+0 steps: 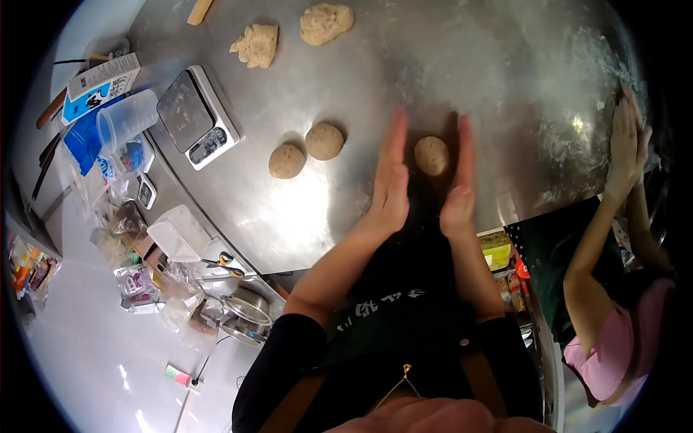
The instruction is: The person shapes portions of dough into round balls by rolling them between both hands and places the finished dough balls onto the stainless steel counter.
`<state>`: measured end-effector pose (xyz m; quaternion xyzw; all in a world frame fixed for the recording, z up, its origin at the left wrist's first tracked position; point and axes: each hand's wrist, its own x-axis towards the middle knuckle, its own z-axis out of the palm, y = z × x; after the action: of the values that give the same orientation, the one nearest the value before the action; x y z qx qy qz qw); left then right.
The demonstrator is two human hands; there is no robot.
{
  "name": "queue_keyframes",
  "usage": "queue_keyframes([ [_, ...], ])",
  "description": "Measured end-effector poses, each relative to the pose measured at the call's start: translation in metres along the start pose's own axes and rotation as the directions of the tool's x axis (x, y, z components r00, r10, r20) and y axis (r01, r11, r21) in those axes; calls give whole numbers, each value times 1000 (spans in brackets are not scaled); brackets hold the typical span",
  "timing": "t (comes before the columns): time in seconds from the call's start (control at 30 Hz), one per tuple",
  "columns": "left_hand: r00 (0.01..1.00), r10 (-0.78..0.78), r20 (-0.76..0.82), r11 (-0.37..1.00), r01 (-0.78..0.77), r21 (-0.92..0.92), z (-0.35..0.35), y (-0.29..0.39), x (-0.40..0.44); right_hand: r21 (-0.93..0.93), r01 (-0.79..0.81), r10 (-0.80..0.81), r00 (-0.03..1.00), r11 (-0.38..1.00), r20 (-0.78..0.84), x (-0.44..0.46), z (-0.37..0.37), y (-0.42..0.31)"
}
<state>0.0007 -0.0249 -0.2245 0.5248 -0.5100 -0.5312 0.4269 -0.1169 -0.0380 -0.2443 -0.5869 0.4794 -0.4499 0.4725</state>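
Observation:
A smooth round dough ball (432, 156) rests on the steel table between my two upright hands. My left hand (390, 177) is on its left side, palm turned inward, fingers stretched out, apart from the ball. On the other side, my right hand (460, 180) stands on edge with straight fingers, near the ball with a small gap. Left of my hands lie two more round balls, one (324, 141) slightly behind the other (286, 161). Two rough dough lumps, one (255, 46) craggy and one (326, 24) longer, sit at the far side.
A digital scale (196, 117) stands on the left of the steel table (375, 65). Beyond the edge are a plastic jug (127, 120), a milk carton (101, 86), a white container (179, 233), scissors (225, 264) and metal bowls (247, 309). A co-worker's hands (626, 144) are at the right.

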Motion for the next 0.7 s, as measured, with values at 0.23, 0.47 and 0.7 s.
queue_keyframes([
  [0.23, 992, 108, -60, 992, -112, -59, 10, -3, 6, 3, 124, -124, 992, 992, 25, 29, -1, -8],
  [0.47, 1000, 18, -12, 995, -19, -98, -17, 7, 27, 16, 36, -35, 997, 999, -62, 16, -1, 0],
  [0.7, 997, 22, -72, 993, -30, -111, 14, 10, 5, 133, -37, 39, 999, 990, -11, 40, -3, -7],
])
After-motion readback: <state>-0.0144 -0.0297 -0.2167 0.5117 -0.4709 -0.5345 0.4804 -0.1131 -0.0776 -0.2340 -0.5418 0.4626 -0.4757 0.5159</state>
